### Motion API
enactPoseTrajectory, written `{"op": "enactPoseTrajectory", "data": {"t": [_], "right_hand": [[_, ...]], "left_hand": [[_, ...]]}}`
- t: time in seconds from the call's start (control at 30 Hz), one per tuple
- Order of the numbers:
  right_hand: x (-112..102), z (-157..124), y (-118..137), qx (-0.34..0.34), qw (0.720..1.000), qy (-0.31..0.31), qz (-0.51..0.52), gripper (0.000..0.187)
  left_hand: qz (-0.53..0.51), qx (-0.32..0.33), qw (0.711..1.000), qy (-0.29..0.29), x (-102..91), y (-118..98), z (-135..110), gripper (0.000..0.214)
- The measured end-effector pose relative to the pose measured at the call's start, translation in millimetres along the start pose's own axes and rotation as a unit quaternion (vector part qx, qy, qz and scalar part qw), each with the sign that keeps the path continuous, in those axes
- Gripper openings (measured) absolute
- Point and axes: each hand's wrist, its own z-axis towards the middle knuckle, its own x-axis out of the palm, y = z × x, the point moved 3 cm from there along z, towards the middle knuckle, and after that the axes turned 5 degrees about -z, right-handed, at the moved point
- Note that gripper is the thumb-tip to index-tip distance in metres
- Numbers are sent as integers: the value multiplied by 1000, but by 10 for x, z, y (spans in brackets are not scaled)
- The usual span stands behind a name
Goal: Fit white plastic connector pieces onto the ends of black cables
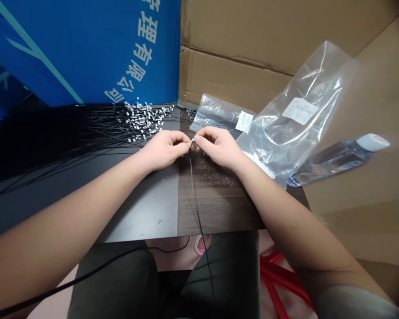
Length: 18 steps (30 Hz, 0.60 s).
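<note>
My left hand [164, 148] is closed in a pinch on the end of a thin black wire [195, 199]. From the fingertips the wire hangs down over the table's front edge and between the legs. A small white connector [193, 140] shows at the wire's end, and my right hand [219, 146] pinches it between thumb and finger. The fingertips of both hands almost meet above the dark wood tabletop [216, 208]. To the left lies a big bundle of black wires [73, 124], with many white connectors [144, 117] at their ends.
A clear bag with a label [219, 113] lies behind my right hand. A larger plastic bag [286, 128] leans against the cardboard wall [239, 31]. A water bottle [339, 159] lies tilted at the right. A blue printed panel [96, 48] stands at the back left.
</note>
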Motion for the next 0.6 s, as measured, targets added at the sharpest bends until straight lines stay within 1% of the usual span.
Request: {"op": "enactPoseTrajectory", "data": {"t": [0.27, 0.6], "right_hand": [[28, 10, -24, 17, 1000, -2, 17, 19], [23, 22, -17, 38, 999, -11, 18, 18]], "left_hand": [[65, 16, 998, -22, 8, -61, -10, 23], [99, 41, 993, -42, 9, -56, -13, 22]]}}
